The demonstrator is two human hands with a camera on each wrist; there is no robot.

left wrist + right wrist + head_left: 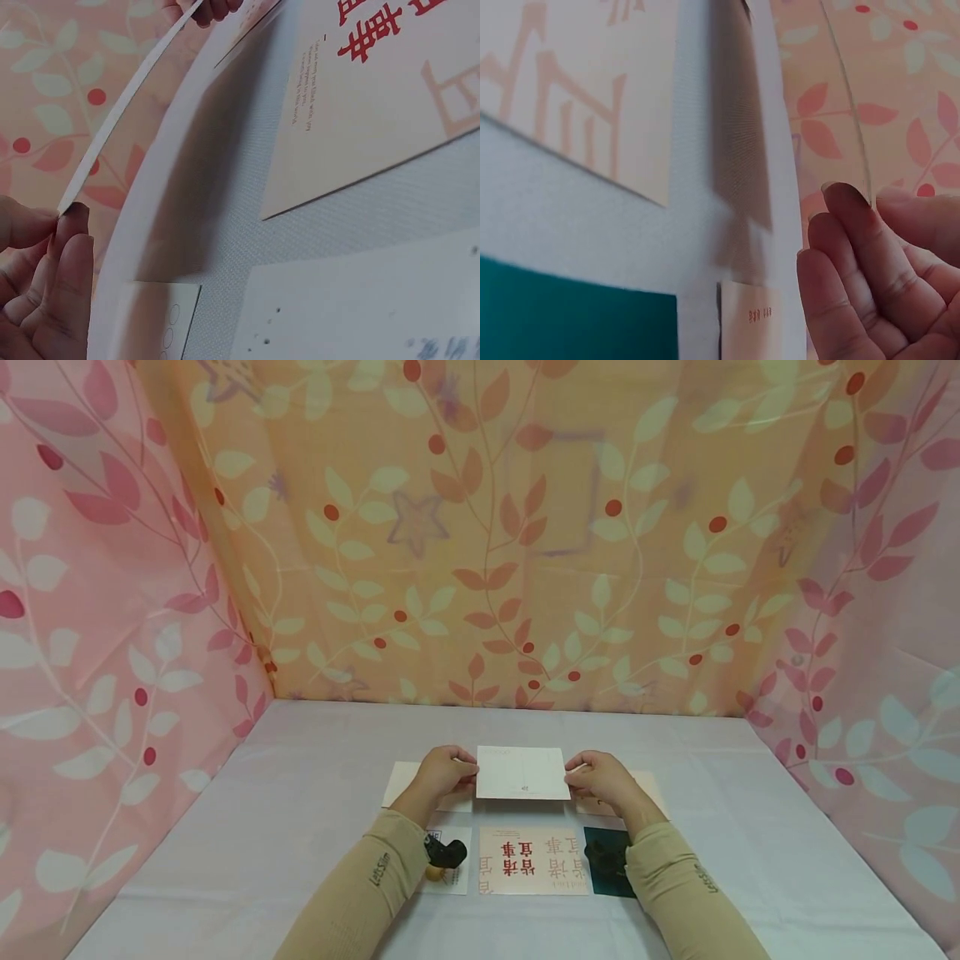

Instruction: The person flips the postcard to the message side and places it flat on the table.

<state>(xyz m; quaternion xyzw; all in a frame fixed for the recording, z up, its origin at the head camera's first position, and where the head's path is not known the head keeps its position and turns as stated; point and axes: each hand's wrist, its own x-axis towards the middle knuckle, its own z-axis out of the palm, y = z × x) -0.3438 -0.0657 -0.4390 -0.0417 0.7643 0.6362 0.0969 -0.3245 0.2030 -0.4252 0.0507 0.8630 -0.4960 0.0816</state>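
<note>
From afar, I see the left hand [444, 773] and right hand [606, 778] pinch a white card [522, 772] above the table [300, 777], a red-lettered card [534, 860] nearer.

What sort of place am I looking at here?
Probably a cloth-walled tabletop booth: there's a white table, an orange leafy cloth behind it, and pink leafy cloths on both sides.

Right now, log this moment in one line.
left hand: pinches white card; right hand: pinches white card; white card: above table; red-lettered card: on table
</note>
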